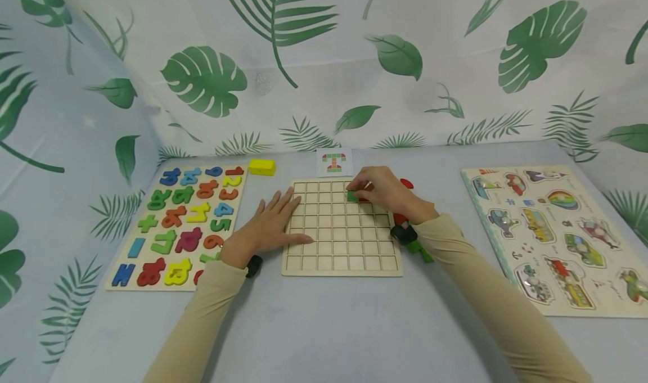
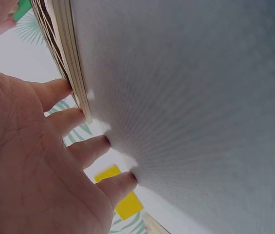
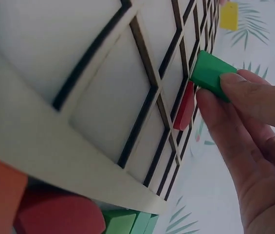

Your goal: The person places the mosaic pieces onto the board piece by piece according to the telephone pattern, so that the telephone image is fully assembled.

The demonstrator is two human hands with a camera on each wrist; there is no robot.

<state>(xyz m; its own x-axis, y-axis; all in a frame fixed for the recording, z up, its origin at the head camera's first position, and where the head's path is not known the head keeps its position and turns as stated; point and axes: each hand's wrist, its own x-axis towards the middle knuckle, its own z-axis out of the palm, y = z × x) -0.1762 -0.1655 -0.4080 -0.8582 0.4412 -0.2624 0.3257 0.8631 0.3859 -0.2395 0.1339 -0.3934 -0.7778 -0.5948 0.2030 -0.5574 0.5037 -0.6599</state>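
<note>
Right hand pinches green block; left hand spread; block judged light, rigid, best gripped at opposite sides

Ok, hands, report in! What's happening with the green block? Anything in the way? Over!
Left hand: spread, touching grid board. Right hand: pinching green block at board's far rows. Red piece in nearby cell; nothing visibly blocking.

In the head view, the right hand partly hides a red block, and the edge crops the vehicle puzzle.
</note>
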